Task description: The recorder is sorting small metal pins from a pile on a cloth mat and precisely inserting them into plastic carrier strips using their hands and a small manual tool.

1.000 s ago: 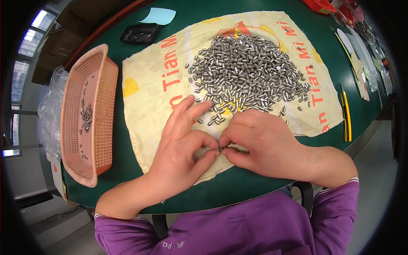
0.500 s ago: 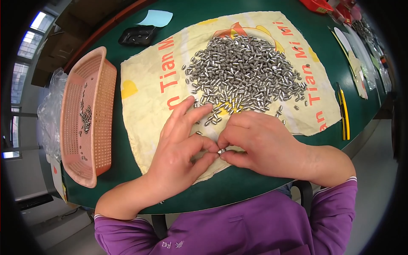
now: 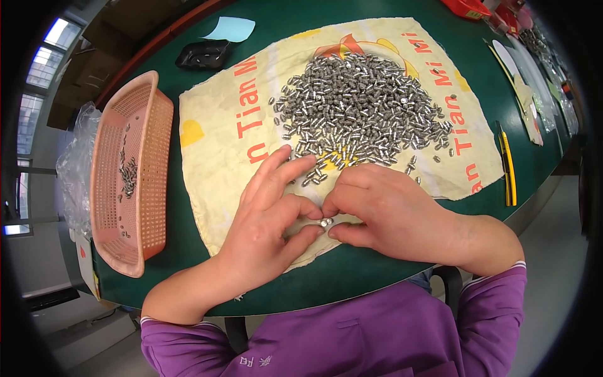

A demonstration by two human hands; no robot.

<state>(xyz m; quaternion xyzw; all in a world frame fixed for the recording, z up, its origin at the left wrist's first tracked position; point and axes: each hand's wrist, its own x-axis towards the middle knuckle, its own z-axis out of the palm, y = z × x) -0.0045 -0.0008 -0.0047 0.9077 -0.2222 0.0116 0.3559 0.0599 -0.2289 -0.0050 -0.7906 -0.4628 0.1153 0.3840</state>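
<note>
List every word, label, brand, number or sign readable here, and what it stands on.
Wording isn't copied here, only located.
Pale yellow sheet: large red lettering, readable.
Purple garment: small pale characters on the front.
Red container: marking too small to read.

Light-blue sheet [image 3: 231, 29] lies just beside a black tray [image 3: 204, 55] on a green tabletop [image 3: 295, 19] | slim yellow tool [image 3: 509, 168] rests at right | clear plastic [image 3: 70, 160] crumples at far left | red container [image 3: 466, 7] sits upper right

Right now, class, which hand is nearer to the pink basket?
Left. The left hand is over the cloth, right of the pink basket; the right hand is farther right, beyond the left one.
</note>
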